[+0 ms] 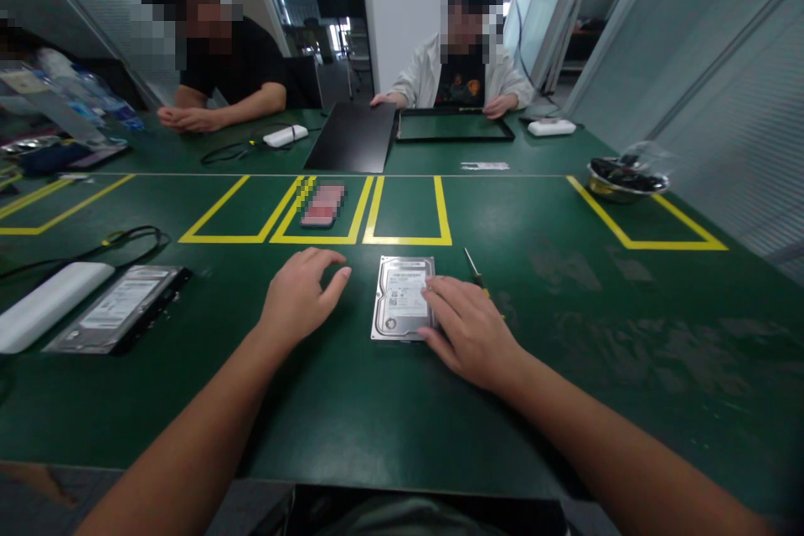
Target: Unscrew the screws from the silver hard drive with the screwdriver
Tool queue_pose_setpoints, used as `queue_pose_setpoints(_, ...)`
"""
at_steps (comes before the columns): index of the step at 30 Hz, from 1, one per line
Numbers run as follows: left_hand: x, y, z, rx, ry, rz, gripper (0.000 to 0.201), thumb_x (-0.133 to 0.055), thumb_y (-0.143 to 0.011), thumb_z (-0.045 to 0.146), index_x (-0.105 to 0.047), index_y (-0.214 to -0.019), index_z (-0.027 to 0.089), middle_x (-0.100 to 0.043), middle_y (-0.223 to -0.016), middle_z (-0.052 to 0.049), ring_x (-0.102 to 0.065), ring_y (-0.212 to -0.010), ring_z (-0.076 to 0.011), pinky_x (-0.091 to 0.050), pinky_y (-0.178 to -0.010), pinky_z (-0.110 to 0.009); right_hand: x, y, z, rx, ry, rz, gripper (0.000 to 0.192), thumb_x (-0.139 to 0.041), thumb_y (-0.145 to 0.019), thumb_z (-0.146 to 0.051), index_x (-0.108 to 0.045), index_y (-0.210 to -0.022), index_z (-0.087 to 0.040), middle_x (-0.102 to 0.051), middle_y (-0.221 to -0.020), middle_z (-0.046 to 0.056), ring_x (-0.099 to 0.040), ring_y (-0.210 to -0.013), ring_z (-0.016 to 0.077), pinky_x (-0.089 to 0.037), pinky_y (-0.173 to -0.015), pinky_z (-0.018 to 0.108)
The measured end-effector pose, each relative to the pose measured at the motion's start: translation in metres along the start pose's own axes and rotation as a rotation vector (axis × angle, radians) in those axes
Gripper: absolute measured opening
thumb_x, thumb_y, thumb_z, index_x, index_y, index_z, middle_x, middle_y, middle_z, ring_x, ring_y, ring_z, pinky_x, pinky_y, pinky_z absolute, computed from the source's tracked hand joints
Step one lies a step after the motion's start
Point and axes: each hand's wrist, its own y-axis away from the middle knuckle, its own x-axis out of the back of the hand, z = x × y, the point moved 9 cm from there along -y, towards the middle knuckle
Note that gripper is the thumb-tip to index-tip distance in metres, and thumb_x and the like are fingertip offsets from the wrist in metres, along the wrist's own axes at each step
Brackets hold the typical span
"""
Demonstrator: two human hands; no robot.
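A silver hard drive (400,299) with a white label lies flat on the green table (565,368) in front of me. My right hand (468,331) rests on the drive's right edge, fingertips on its top and thumb at its near corner. My left hand (300,295) lies palm down on the table a little left of the drive, fingers loosely spread, holding nothing. A small screwdriver (473,269) with a yellow and green handle lies just right of the drive, partly hidden behind my right hand.
A second hard drive (119,308) and a white box (47,301) lie at the left, with a black cable (135,236). Yellow tape boxes (408,218) mark the middle; one holds a pink object (322,205). A metal bowl (626,178) sits far right. Two people sit across with a black panel (353,136) and a frame (453,126).
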Motion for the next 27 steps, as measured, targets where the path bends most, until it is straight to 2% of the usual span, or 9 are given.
queue_pose_setpoints(4,-0.015,0.007,-0.019,0.024,-0.051,-0.065,0.036,-0.048,-0.094,0.044,-0.063,-0.112,0.018,-0.067,-0.11,-0.011,-0.062,-0.101,-0.0271,-0.05,-0.087,-0.041,-0.009,0.0,-0.023,0.127,-0.127,-0.009,0.043,-0.048,-0.097,-0.034,-0.057,-0.129,-0.007,-0.06,-0.134,0.018,-0.053,-0.125,0.0287,-0.043,-0.104,0.045)
queue_pose_setpoints(9,-0.022,0.011,-0.033,0.057,-0.085,-0.1,0.04,-0.048,-0.093,0.048,-0.062,-0.116,0.018,-0.066,-0.114,-0.011,-0.061,-0.105,-0.0278,-0.048,-0.091,-0.041,-0.014,0.002,-0.026,0.159,-0.15,0.056,0.04,-0.053,-0.095,-0.033,-0.061,-0.124,-0.006,-0.064,-0.129,0.018,-0.057,-0.121,0.0302,-0.045,-0.104,0.045)
queue_pose_setpoints(13,-0.017,0.013,-0.037,0.087,-0.102,-0.103,0.041,-0.048,-0.092,0.049,-0.063,-0.116,0.019,-0.066,-0.116,-0.011,-0.061,-0.106,-0.0277,-0.049,-0.089,-0.039,-0.017,0.004,-0.021,0.167,-0.157,0.084,0.033,-0.054,-0.094,-0.029,-0.064,-0.117,-0.008,-0.068,-0.122,0.016,-0.061,-0.114,0.0295,-0.048,-0.099,0.045)
queue_pose_setpoints(18,0.0,0.023,-0.049,0.104,-0.143,-0.062,0.041,-0.046,-0.093,0.05,-0.064,-0.115,0.019,-0.066,-0.116,-0.01,-0.061,-0.106,-0.0268,-0.048,-0.089,-0.037,-0.016,0.004,-0.018,0.181,-0.176,0.084,0.028,-0.054,-0.094,-0.024,-0.065,-0.115,-0.009,-0.069,-0.118,0.014,-0.062,-0.11,0.027,-0.047,-0.097,0.043)
queue_pose_setpoints(22,0.012,0.04,-0.077,0.182,-0.281,-0.045,0.048,-0.042,-0.093,0.052,-0.062,-0.118,0.017,-0.065,-0.118,-0.012,-0.06,-0.109,-0.0283,-0.046,-0.095,-0.039,-0.017,0.005,-0.016,0.171,-0.2,0.069,0.026,-0.053,-0.094,-0.022,-0.064,-0.115,-0.01,-0.069,-0.117,0.013,-0.062,-0.11,0.0258,-0.047,-0.095,0.043)
queue_pose_setpoints(27,0.02,0.072,-0.136,0.413,-0.528,-0.134,0.068,-0.037,-0.091,0.059,-0.052,-0.132,0.007,-0.058,-0.129,-0.021,-0.055,-0.117,-0.0367,-0.047,-0.094,-0.047,-0.02,0.004,-0.012,0.144,-0.224,0.046,0.026,-0.053,-0.094,-0.022,-0.065,-0.114,-0.011,-0.069,-0.117,0.013,-0.061,-0.112,0.0265,-0.046,-0.095,0.044)
